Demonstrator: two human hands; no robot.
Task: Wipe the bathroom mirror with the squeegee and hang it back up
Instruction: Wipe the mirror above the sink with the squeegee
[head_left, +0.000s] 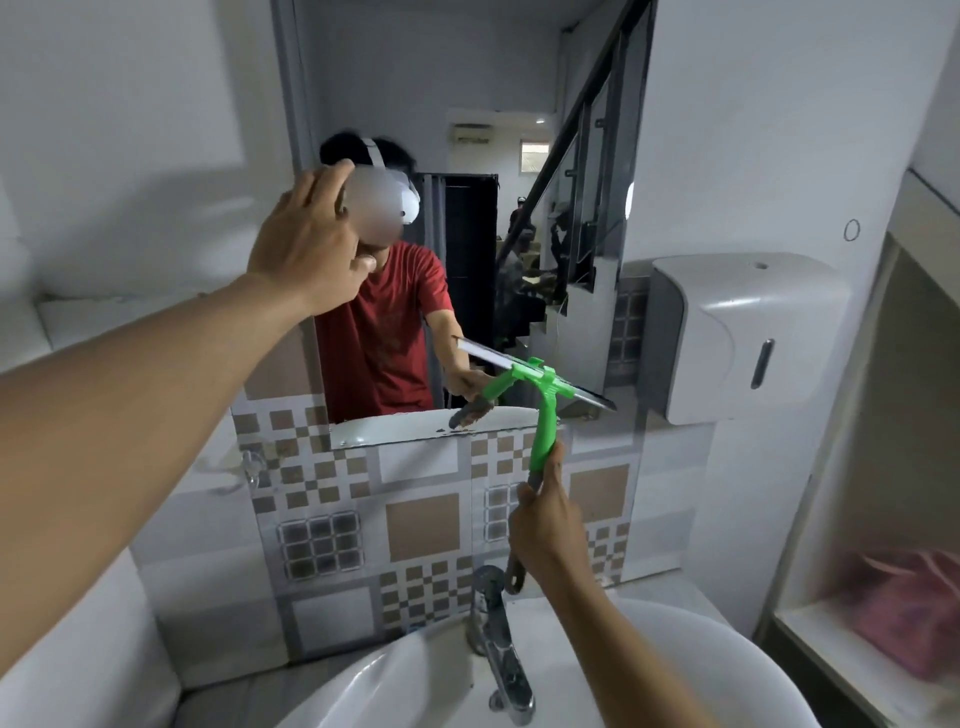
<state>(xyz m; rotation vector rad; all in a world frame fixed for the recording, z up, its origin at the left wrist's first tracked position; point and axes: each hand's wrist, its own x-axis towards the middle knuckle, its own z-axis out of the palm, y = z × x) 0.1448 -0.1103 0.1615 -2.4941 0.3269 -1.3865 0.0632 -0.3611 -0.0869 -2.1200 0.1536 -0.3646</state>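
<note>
The green squeegee (545, 410) has its blade pressed against the lower right part of the mirror (498, 218), tilted down to the right. My right hand (545, 525) grips the lower end of its handle, above the faucet. My left hand (306, 249) is raised at the mirror's left edge, fingers apart and resting on the glass, holding nothing. The mirror reflects a person in a red shirt with a white headset.
A white basin (415, 675) with a chrome faucet (498, 649) sits below. Patterned tiles (421, 525) cover the wall under the mirror. A white paper dispenser (743, 338) hangs at the right, beside a recessed shelf (841, 644) with a pink item (904, 603).
</note>
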